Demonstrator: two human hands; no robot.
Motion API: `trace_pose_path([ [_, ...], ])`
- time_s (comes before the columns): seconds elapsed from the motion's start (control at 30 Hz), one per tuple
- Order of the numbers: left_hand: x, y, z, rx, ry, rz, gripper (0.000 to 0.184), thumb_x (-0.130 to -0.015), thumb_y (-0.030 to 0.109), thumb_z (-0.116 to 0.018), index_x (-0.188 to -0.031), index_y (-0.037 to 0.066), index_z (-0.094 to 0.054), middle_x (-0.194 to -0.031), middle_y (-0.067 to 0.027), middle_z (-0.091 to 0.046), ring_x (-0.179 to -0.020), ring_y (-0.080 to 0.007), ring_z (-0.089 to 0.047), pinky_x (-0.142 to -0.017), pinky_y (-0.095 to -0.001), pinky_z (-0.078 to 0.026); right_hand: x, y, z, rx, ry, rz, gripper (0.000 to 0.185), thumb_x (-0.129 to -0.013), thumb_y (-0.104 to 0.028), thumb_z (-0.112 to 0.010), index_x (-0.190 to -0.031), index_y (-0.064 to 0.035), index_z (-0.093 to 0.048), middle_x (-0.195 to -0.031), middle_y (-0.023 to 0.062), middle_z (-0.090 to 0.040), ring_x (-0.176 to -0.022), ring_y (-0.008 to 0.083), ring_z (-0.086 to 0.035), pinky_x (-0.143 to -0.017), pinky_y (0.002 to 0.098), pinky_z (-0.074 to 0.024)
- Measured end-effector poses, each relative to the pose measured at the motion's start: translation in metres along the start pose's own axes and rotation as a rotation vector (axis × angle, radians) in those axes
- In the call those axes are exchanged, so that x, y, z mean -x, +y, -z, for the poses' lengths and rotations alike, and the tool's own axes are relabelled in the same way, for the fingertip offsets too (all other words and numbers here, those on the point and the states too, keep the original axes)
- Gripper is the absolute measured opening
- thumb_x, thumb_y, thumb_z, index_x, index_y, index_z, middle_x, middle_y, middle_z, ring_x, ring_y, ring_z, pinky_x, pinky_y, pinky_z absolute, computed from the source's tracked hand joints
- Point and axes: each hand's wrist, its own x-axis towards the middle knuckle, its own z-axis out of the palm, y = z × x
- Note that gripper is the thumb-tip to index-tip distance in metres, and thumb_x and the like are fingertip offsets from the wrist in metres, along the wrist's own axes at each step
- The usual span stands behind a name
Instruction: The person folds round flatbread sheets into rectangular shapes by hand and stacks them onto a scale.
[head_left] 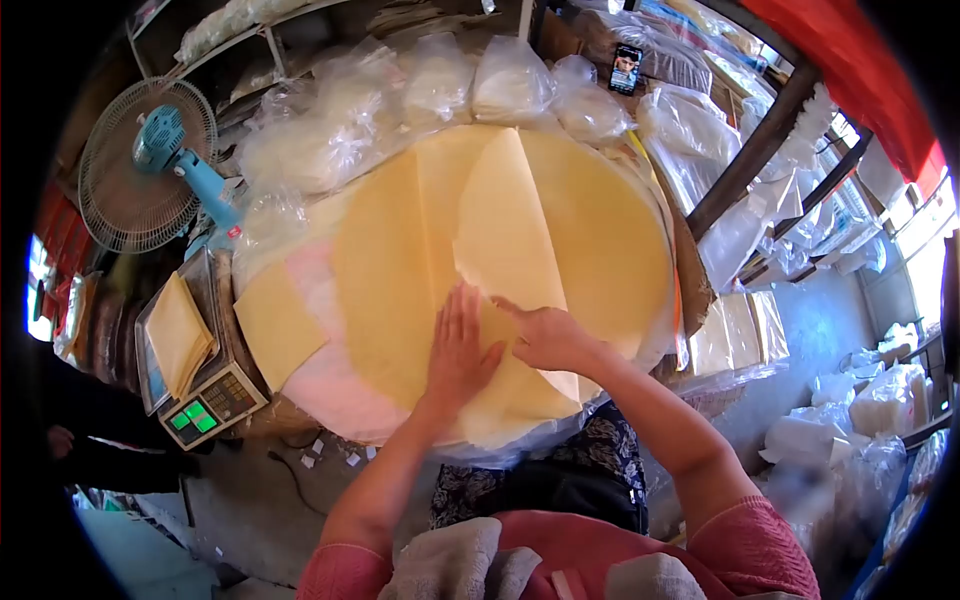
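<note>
A big round yellow sheet (610,240), thin like paper or film, lies spread in front of me. A paler folded flap (510,235) with a straight right edge and a curved left edge lies over its middle. My left hand (460,345) rests flat on the sheet, fingers stretched forward, its fingertips at the flap's curved edge. Just to its right, my right hand (545,338) lies over the flap's lower part, index finger extended and the other fingers curled. Nothing shows in either hand. A straight crease runs up the sheet left of the flap.
A digital scale (215,400) carries folded yellow sheets (178,335) at left, below a fan (150,165). Filled plastic bags (510,80) line the back, near a phone (626,68). A wooden post (755,150) slants at right. Someone in dark clothes (110,430) is at far left.
</note>
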Motion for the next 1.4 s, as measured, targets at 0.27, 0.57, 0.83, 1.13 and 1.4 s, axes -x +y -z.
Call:
trace_pose_path([
  [0.27,0.004,-0.012,-0.009,-0.099,-0.058,-0.066,0.043,-0.084,0.012,-0.056,-0.124,-0.004,-0.048,-0.132,-0.0191,-0.047,-0.128,-0.0368,-0.041,-0.108,-0.0484,-0.033,-0.003,0.009,0.004,-0.089,-0.046,0.061,0.06,-0.083,-0.022,-0.054,-0.138,-0.0036,-0.038,-0.095,0.0215,-0.066,-0.089,0.0395,-0.063,-0.078,0.0461,-0.05],
  [0.57,0.002,-0.01,-0.006,-0.112,-0.074,-0.066,0.041,-0.084,0.012,-0.054,-0.121,-0.005,-0.051,-0.129,-0.0217,-0.049,-0.126,-0.0384,-0.043,-0.106,-0.0483,-0.035,-0.078,0.092,-0.003,0.062,0.519,-0.005,0.064,-0.094,-0.039,-0.048,-0.144,-0.0039,-0.03,-0.151,0.0148,-0.026,-0.14,0.032,-0.023,-0.112,0.048,-0.0211],
  [0.83,0.0,-0.002,-0.003,-0.072,-0.017,-0.027,0.039,-0.087,0.017,-0.055,-0.119,-0.005,-0.055,-0.127,-0.0207,-0.051,-0.124,-0.0375,-0.045,-0.106,-0.0463,-0.036,-0.095,0.088,-0.031,0.315,0.48,-0.063,0.063,-0.096,-0.044,-0.041,-0.142,-0.0018,-0.035,-0.152,0.0146,-0.026,-0.141,0.034,-0.018,-0.113,0.05,-0.017],
  [1.13,0.003,-0.001,-0.007,-0.097,-0.008,-0.034,0.035,-0.08,0.011,-0.057,-0.113,-0.003,-0.059,-0.126,-0.0189,-0.053,-0.124,-0.0362,-0.046,-0.105,-0.0446,-0.037,0.027,0.027,-0.061,0.383,0.427,0.047,0.056,-0.094,-0.043,-0.044,-0.141,-0.0125,-0.041,-0.149,0.015,-0.032,-0.14,0.0343,-0.023,-0.111,0.0558,-0.0182],
  [1.4,0.016,-0.01,0.025,0.211,-0.258,0.129,0.045,-0.073,0.003,-0.056,-0.118,0.0,-0.056,-0.136,-0.0157,-0.048,-0.13,-0.0349,-0.04,-0.106,-0.0418,-0.037,0.072,0.086,-0.075,0.092,0.27,0.342,0.052,-0.087,-0.023,-0.054,-0.138,-0.0144,-0.046,-0.148,0.011,-0.036,-0.139,0.0296,-0.029,-0.111,0.0476,-0.025],
])
